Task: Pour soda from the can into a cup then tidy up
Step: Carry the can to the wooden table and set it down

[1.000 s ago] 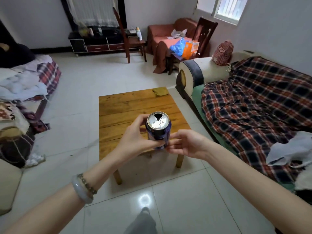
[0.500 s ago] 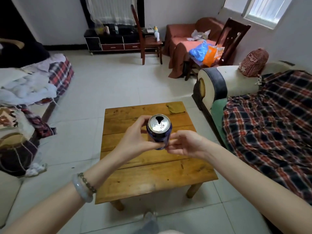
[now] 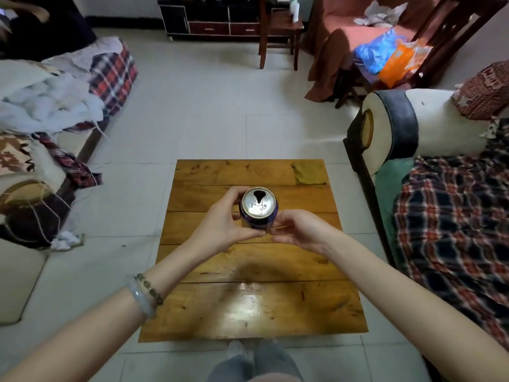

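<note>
An opened dark blue soda can [image 3: 259,209] with a silver top is held upright over the middle of a low wooden table [image 3: 253,304]. My left hand [image 3: 220,226] wraps its left side. From the right, my right hand [image 3: 298,232] touches the can's lower part with its fingertips. No cup is in view.
A folded olive cloth [image 3: 308,174] lies at the table's far right corner. A sofa with a plaid blanket [image 3: 451,224] runs along the right. Piled laundry [image 3: 49,106] sits on the left. Wooden chairs [image 3: 278,28] and a dark cabinet [image 3: 209,20] stand at the back.
I have stepped closer to the table, which now lies directly below my hands. The can stays held the same way between both hands.
</note>
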